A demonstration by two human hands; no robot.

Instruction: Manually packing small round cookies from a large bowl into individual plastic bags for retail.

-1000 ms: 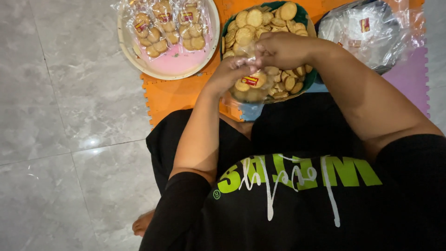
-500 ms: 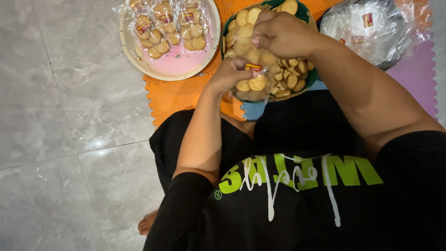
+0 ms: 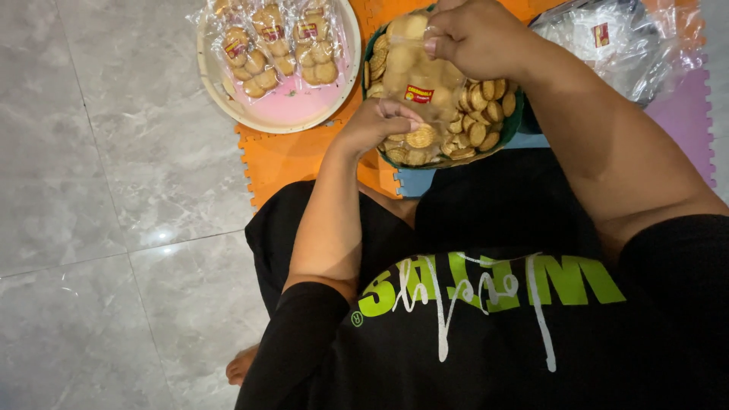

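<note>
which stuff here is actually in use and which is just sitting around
In use:
- left hand and right hand, both holding the clear cookie bag
- green bowl of loose cookies under it

Lying about:
- pink plate of filled bags
- pile of empty bags
- foam mat

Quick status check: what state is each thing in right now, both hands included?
Left hand: closed on the lower part of the clear bag.
Right hand: pinching the bag's top.
Clear bag: held up over the green bowl, partly filled with biscuits.
Green bowl: full of loose biscuits.
Pink plate: holds several packed bags.
Pile of empty bags: lying crumpled on the mat.
</note>
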